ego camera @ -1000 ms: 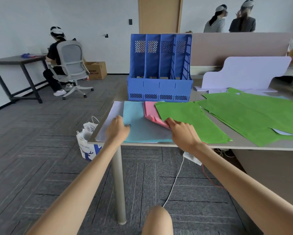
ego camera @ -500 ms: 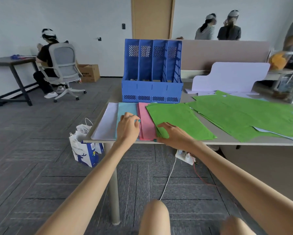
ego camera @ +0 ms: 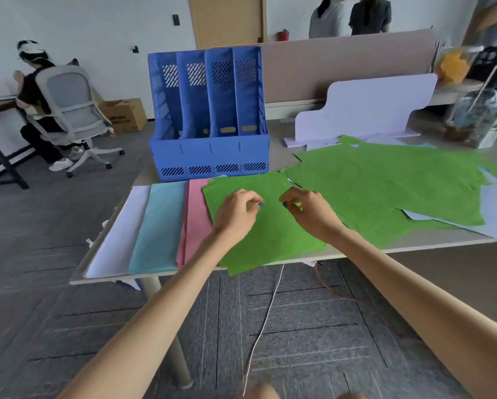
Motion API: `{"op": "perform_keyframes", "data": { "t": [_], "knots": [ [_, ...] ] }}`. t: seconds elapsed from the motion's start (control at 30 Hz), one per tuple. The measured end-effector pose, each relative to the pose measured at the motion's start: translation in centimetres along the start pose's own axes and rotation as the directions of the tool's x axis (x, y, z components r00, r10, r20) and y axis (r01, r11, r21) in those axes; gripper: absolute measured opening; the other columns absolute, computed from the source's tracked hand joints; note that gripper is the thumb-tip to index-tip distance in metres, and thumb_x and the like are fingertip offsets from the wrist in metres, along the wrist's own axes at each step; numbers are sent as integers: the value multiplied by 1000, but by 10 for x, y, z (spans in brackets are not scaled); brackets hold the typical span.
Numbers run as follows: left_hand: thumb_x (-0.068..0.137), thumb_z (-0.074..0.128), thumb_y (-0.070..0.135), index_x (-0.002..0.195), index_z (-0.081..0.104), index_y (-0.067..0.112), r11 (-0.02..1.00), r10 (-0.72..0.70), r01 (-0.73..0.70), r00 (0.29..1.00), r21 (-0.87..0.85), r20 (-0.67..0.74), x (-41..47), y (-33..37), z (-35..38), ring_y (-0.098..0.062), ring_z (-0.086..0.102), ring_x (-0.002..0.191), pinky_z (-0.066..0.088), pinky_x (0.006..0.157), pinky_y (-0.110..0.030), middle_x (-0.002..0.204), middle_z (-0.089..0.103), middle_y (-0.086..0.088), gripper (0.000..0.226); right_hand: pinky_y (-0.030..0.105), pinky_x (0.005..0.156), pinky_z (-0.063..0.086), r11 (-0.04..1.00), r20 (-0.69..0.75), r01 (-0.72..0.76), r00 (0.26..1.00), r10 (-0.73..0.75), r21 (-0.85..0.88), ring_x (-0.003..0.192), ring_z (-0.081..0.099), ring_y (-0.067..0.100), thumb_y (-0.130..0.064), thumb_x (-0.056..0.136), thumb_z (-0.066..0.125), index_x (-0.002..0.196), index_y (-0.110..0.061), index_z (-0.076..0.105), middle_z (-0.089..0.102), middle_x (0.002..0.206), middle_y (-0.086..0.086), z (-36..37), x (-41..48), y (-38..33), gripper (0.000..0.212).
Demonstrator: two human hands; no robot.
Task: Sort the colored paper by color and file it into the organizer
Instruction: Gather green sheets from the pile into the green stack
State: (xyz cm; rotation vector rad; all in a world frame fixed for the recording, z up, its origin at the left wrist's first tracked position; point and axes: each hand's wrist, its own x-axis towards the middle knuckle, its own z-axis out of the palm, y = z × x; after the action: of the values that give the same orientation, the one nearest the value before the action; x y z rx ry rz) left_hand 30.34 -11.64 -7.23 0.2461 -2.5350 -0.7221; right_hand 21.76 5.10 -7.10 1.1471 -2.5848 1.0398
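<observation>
Both hands sit close together, not touching, over a green sheet (ego camera: 264,234) at the near edge of the tabletop (ego camera: 431,243). The left hand (ego camera: 237,210) and right hand (ego camera: 307,210) have curled fingers, tips at the paper; I cannot tell whether they pinch it. Left of the left hand lie pink (ego camera: 194,214), light blue (ego camera: 161,226) and white (ego camera: 120,234) stacks. Beyond the hands stands the blue organizer (ego camera: 209,156). No writing is readable.

Bright, even indoor light fills the room, leaving only soft shadow under the desk (ego camera: 419,243). Wide-angle distortion bends the frame edges. Motion blur smears the right side and bottom; the central green paper (ego camera: 270,234) looks fairly sharp.
</observation>
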Motion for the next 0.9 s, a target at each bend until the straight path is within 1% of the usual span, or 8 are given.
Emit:
{"op": "perform_keyframes", "data": {
  "t": [0.07, 0.17, 0.3, 0.47, 0.63, 0.73, 0.8, 0.9],
  "knots": [
    [91, 58, 9, 104, 69, 14, 1000, -3, 3, 1000, -4, 30, 13, 9, 5, -9, 61, 83, 55, 69, -30, 106, 67, 0, 18, 31, 82, 54, 998, -35, -55, 998, 56, 20, 94, 67, 17, -2, 91, 51, 106, -11, 69, 72, 105, 2, -11, 7, 12, 25],
    [91, 58, 10, 103, 69, 15, 1000, -24, 25, 998, -12, 66, 22, 23, 11, -3, 56, 70, 49, 59, -23, 101, 66, 4, 17, 37, 77, 56, 994, -58, -105, 993, 107, 37, 89, 68, 19, -5, 91, 51, 100, -14, 69, 73, 98, 1, -26, 8, 24, 22],
    [90, 60, 11, 99, 71, 18, 997, -35, 39, 997, -61, 62, 19, 37, 24, -11, 63, 85, 56, 73, -37, 99, 69, 2, 15, 37, 72, 55, 995, -82, -100, 992, 101, 14, 85, 67, 17, -8, 90, 52, 95, -18, 68, 72, 91, -3, -45, -3, 35, 19],
    [91, 60, 12, 96, 72, 17, 993, -14, 14, 1000, -118, 5, -24, 68, 27, -11, 64, 84, 57, 73, -38, 97, 71, 4, 14, 39, 71, 55, 997, -176, -81, 981, 80, 3, 82, 66, 17, -7, 89, 52, 92, -19, 68, 72, 87, -6, -67, -53, 31, 20],
    [91, 59, 11, 101, 72, 14, 986, 3, -4, 1000, -166, -6, -63, 113, 1, -15, 66, 81, 57, 73, -36, 99, 72, -1, 16, 42, 72, 55, 997, -183, -68, 981, 62, -25, 82, 67, 21, -8, 89, 53, 93, -19, 68, 72, 86, -2, -98, -102, 6, 19],
    [92, 59, 10, 102, 71, 14, 985, 27, -24, 1000, -170, 13, -81, 132, -10, -19, 66, 83, 56, 76, -39, 101, 71, -1, 17, 41, 73, 56, 997, -194, -69, 979, 61, -35, 81, 67, 22, -7, 88, 51, 92, -19, 68, 73, 86, 0, -112, -125, -8, 21],
    [92, 59, 10, 104, 70, 14, 985, 26, -18, 999, -170, 41, -87, 140, -9, -18, 66, 86, 56, 78, -36, 103, 70, -1, 17, 39, 72, 56, 995, -184, -79, 981, 66, -62, 81, 67, 21, -7, 88, 50, 93, -19, 68, 73, 87, 0, -120, -135, -10, 22],
    [92, 58, 9, 105, 69, 14, 984, 22, -8, 997, -176, 75, -88, 149, 4, -12, 61, 88, 50, 77, -24, 105, 69, 0, 17, 36, 72, 55, 993, -178, -94, 981, 79, -74, 82, 67, 19, -5, 89, 50, 95, -16, 68, 72, 88, -1, -132, -144, -1, 22]
  ]
}}
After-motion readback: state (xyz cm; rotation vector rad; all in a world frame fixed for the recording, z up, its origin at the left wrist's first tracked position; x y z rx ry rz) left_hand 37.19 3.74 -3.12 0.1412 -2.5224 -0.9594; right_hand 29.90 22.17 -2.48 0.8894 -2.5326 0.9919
